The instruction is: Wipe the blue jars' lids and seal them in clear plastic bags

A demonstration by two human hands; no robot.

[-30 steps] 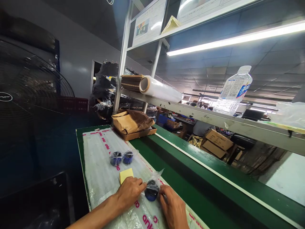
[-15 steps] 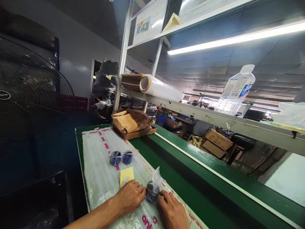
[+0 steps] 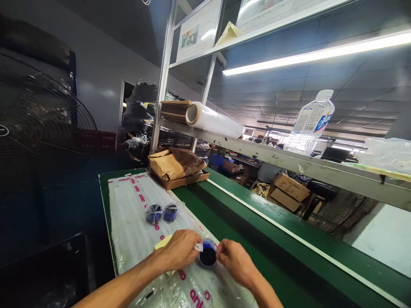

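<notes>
A round dark-blue object in a clear plastic bag (image 3: pixel 208 253) stands on the plastic-covered worktop between my hands. My left hand (image 3: pixel 183 249) is closed on a bunched end of the bag at the object's left side. At its right side, the bent fingers of my right hand (image 3: pixel 231 256) pinch at the bag's edge. A yellow paper (image 3: pixel 163 242) lies partly under my left hand. Farther up the worktop sit two similar wrapped blue objects (image 3: pixel 162 213), side by side.
An open cardboard box (image 3: pixel 184 182) with brown paper stands at the worktop's far end. A green conveyor (image 3: pixel 257 239) runs along the right. Above it, a shelf (image 3: pixel 257 150) holds a plastic roll (image 3: pixel 215 121) and a bottle (image 3: pixel 313 122). A large fan (image 3: pixel 41 107) is at left.
The wrapped object has turned, now showing a dark round face with a blue rim. My left hand has moved up beside it with the bag's end, and my right hand has risen to its side.
</notes>
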